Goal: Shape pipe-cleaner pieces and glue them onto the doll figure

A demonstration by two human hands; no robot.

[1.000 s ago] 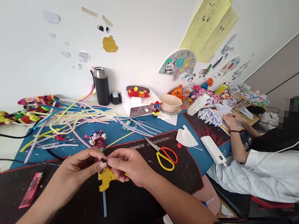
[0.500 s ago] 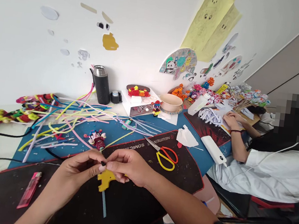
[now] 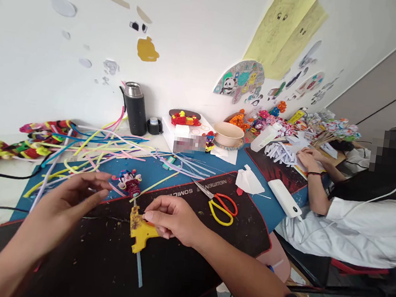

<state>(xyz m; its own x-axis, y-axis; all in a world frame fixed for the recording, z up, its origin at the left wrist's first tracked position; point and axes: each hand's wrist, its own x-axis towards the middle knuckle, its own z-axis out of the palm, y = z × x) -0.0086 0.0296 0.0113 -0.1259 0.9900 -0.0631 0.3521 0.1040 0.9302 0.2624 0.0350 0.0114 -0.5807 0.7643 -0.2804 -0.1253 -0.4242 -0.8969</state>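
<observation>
My left hand (image 3: 65,202) hovers over the left part of the black mat (image 3: 93,261), thumb and fingers apart, with nothing visible between them. Right of it, the fingers of my right hand (image 3: 176,220) are pinched together; whatever sits in them is too small or hidden to name. Just under those fingertips lies a yellow hot glue gun (image 3: 142,233), partly covered, with a clear glue stick (image 3: 139,270) poking from its back end. Close to the gun's nozzle rests a small doll figure (image 3: 129,182) with a dark red sparkly body and a colourful headdress.
Scissors (image 3: 215,201) with red and yellow handles lie right of my hands. Coloured pipe cleaners (image 3: 100,148) spread behind, near a black thermos (image 3: 135,109). A beige bowl (image 3: 227,134), torn white paper (image 3: 250,180) and a white power bank (image 3: 284,198) lie rightward. Another person's hands (image 3: 310,160) work there.
My left hand has parted from my right hand and moved left, its fingers spreading. The small black piece between my fingertips no longer shows. My right hand has stayed nearly in place.
</observation>
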